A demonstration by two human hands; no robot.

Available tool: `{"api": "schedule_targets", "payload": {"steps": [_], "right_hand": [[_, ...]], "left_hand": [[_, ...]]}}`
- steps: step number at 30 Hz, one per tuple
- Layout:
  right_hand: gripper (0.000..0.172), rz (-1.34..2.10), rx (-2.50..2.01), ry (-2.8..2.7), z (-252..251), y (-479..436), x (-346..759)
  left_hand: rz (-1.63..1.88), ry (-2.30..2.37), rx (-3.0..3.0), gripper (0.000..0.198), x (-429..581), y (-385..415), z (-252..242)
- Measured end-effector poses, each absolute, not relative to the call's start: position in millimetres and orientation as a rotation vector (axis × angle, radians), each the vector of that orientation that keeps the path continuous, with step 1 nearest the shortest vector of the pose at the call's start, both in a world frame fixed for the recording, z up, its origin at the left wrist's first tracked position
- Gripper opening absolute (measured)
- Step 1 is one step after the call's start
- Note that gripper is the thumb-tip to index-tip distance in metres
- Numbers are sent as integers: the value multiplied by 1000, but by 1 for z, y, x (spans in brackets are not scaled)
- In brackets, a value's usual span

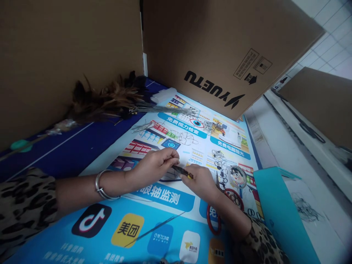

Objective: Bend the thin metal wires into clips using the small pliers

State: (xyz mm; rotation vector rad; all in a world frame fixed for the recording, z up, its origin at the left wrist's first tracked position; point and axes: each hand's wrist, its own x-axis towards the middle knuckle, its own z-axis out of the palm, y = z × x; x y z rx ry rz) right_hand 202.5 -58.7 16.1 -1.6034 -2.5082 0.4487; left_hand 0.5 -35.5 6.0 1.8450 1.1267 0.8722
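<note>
My right hand [200, 180] is closed round a pair of small pliers [180, 169] with dark jaws and a bit of yellow at the grip. The jaws point left, to the fingertips of my left hand [158, 163]. That hand is pinched shut; what lies between its fingers is too small to make out. Scissors with red handles [213, 222] lie partly hidden under my right forearm. Several small black wire loops [221, 172] are scattered just beyond my right hand. A thin dark wire [154, 230] lies slantwise on the printed sheet nearer to me.
Brown feathers [104, 99] on sticks and a bundle of straight wires [165, 109] lie at the back left. Tangled wire pieces [213, 127] rest farther back. A large cardboard box [176, 36] walls off the rear. At right stands a turquoise box [283, 212] with thin wires in it.
</note>
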Motion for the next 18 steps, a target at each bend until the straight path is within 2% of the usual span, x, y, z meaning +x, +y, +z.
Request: {"api": "schedule_targets", "payload": {"steps": [5,13,18], "right_hand": [[15,583,-1633,-2503,20,-57,203],[16,615,-1618,-2502,21,-56,205],[15,333,-1645,-2480,8,-61,202]], "left_hand": [[890,1142,1862,16,1,-38,5],[890,1191,1885,16,3,-42,2],[894,1251,1946,17,4,-36,3]]}}
